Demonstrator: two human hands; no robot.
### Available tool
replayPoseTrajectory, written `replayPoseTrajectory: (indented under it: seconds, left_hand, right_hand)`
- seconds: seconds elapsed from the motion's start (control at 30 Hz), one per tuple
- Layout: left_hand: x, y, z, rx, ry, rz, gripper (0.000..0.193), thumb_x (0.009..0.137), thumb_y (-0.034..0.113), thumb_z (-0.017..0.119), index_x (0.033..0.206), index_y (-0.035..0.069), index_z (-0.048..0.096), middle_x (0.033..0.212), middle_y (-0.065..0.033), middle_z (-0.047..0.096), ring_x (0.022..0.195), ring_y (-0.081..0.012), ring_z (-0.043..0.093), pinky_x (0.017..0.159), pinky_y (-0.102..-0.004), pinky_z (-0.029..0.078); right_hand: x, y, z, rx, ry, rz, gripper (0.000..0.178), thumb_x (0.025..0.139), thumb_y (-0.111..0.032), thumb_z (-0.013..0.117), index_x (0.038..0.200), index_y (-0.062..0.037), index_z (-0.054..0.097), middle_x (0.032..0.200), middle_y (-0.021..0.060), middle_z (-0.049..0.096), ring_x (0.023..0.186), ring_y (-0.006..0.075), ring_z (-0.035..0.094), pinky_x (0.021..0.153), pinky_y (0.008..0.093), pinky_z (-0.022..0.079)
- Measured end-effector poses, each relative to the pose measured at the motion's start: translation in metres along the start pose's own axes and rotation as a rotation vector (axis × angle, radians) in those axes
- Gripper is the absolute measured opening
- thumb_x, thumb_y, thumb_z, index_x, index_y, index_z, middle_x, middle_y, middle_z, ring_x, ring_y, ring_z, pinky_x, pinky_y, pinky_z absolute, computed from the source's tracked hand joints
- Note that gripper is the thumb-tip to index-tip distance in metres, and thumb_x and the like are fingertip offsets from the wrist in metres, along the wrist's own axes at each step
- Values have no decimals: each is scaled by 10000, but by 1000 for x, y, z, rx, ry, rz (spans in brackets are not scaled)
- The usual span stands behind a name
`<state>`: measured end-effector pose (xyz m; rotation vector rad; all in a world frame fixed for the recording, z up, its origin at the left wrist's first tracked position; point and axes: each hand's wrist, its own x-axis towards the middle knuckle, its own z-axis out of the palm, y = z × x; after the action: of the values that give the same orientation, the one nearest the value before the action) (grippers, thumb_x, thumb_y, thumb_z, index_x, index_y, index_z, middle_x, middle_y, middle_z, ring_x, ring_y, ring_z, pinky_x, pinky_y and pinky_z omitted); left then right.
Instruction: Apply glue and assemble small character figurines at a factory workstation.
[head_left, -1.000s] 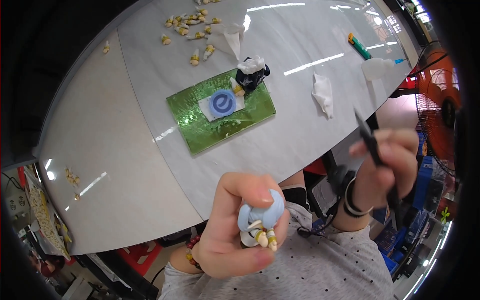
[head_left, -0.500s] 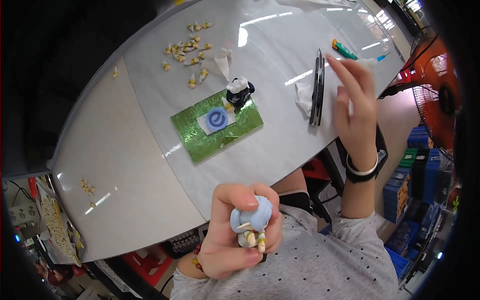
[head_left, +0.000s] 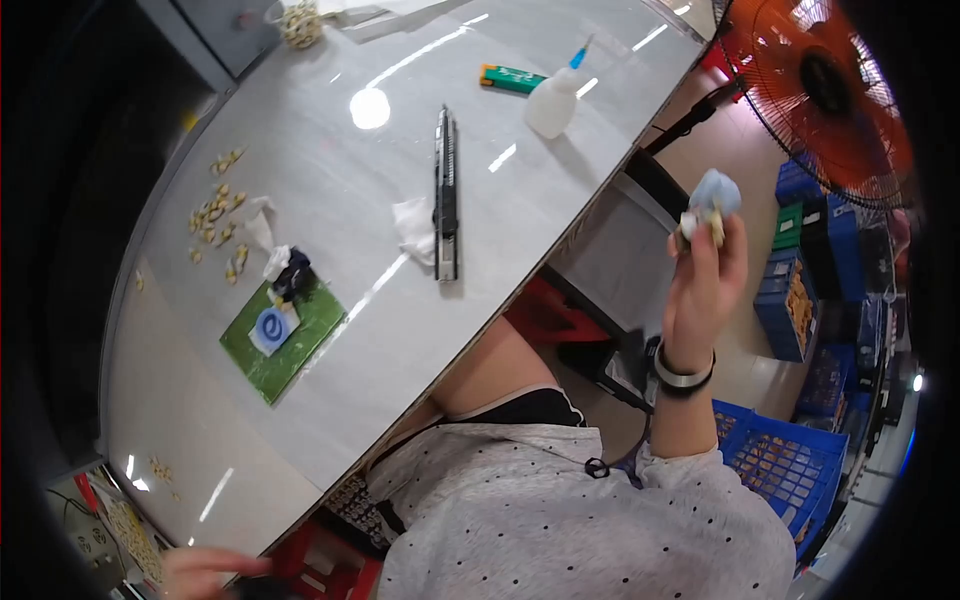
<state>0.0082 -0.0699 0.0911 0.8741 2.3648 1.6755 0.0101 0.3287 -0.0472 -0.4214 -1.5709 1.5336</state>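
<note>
A small figurine (head_left: pixel 714 192) with a pale blue top and small cream and yellow parts is pinched in my right hand (head_left: pixel 703 300), raised beyond the table's edge on the right. My left hand (head_left: pixel 212 567) is at the lower left edge of the picture, smeared and partly cut off, so its grip does not show. On the table lies a green rectangular pad (head_left: pixel 268 368) bearing a round blue piece (head_left: pixel 271 328) with a darker swirl. A dark crumpled piece (head_left: pixel 293 274) with white on top sits at the pad's far corner.
A long narrow black tool (head_left: pixel 446 200) lies mid-table beside white tissue (head_left: pixel 413 228). Farther back are a white squeeze bottle (head_left: pixel 550 106) with a blue needle tip and a green-and-orange stick (head_left: pixel 511 79). Several small yellowish parts (head_left: pixel 212 214) lie left. An orange fan (head_left: pixel 820 85) stands right, above blue crates (head_left: pixel 782 455).
The figurine has passed from my left hand to my right hand, which now holds it out to the right. My left hand has moved down and left. The view has turned right.
</note>
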Motion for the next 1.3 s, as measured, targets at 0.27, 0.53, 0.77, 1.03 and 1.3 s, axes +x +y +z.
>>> replayPoseTrajectory:
  seconds: [0.27,0.53,0.77,1.03,1.3]
  left_hand:
    - [52,-92,-241,1156,270,-410,301,899,173,401,1124,-11,480,1088,-122,525,1025,-202,487,904,-277,337]
    - [104,-137,-326,1219,41,-632,320,888,160,412,1160,-3,456,1132,-136,510,1038,-242,480,889,-288,349]
    - [90,-172,-355,1248,41,-590,320,891,157,405,1165,0,451,1144,-140,503,1046,-248,477,891,-288,350]
    - [81,-202,-375,1287,17,-539,320,893,154,396,1172,3,445,1157,-145,495,1056,-254,473,892,-288,351]
    - [48,-204,-403,1350,19,-504,320,896,150,387,1178,7,438,1170,-150,486,1066,-261,469,893,-288,352]
  right_hand:
    - [52,223,-47,-837,-669,45,154,717,-137,616,841,-48,631,756,160,611,707,309,593,638,357,471]
    - [39,235,-35,-861,-608,-29,165,728,-139,597,821,-7,629,737,171,593,672,289,585,584,330,455]
    - [28,108,-35,298,-214,1010,189,817,-194,560,908,-30,589,694,7,540,530,81,473,453,205,365]
    - [-13,5,-32,434,-353,959,171,840,-206,552,793,-43,537,660,20,546,511,66,506,443,174,418]
    - [-27,-19,-17,452,-390,909,165,822,-168,581,757,-35,508,656,15,543,507,62,526,434,196,437]
